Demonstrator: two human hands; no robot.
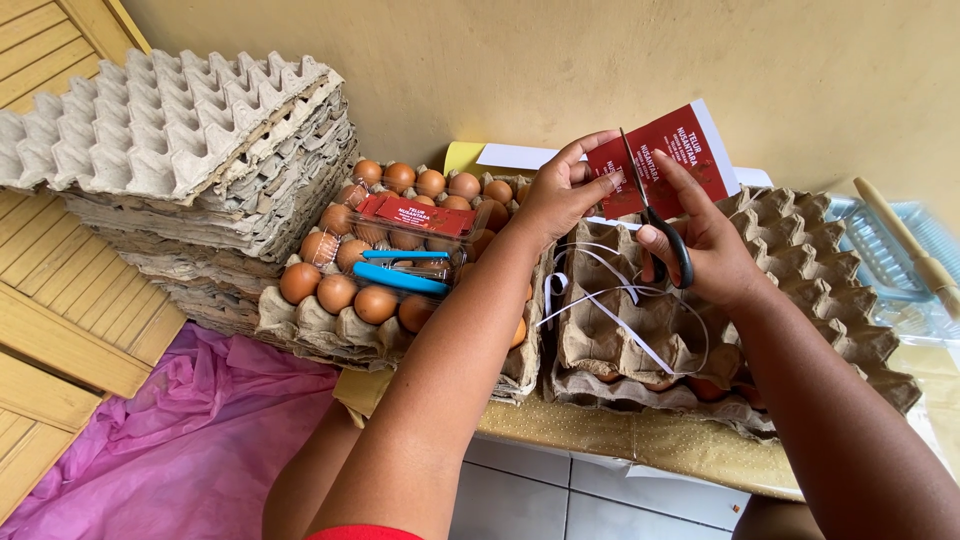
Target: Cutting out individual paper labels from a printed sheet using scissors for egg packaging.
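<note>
My left hand point(558, 195) pinches the left edge of a red and white printed paper label point(668, 155), held up above the trays. My right hand point(700, 245) grips black-handled scissors point(660, 225), whose blades run up across the label. Thin white paper strips point(610, 300) lie curled on the empty grey egg tray point(800, 270) under my hands. To the left, a tray of brown eggs point(330, 290) carries a clear plastic egg box point(405, 245) with a red label, and a blue-handled tool point(400, 275) rests on it.
A tall stack of empty grey egg trays point(170, 150) stands at the far left. A wooden slatted panel point(60, 330) leans at the left edge, pink plastic sheeting point(170, 450) lies below. Clear plastic boxes and a wooden handle point(915, 250) sit at the right. A beige wall is behind.
</note>
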